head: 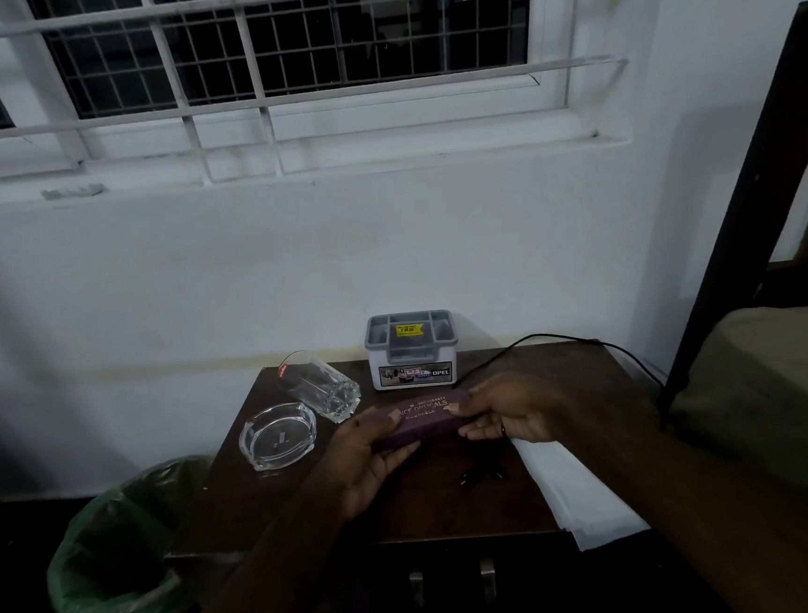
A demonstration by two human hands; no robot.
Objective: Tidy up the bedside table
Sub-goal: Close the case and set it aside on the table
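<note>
both hands point(376, 460) gripping spectacle case point(421, 419)

Ashtray point(277, 436) left on table point(439, 503); organizer point(411, 349) behind, w/ glass point(320, 386) btwn.

Left hand point(366, 456): forearm extended, fingers curled, clamped. Right hand point(509, 414): thumb on top, fingers beneath, apparently pinching; ring visible.

The left end of the purple rectangular spectacle case point(421, 417) is covered by fingers, so its printed name reads only in part. Small dark objects point(483, 476) at lower centre are too dim to identify. The dark wooden bed frame point(745, 208) runs off the right edge.
</note>
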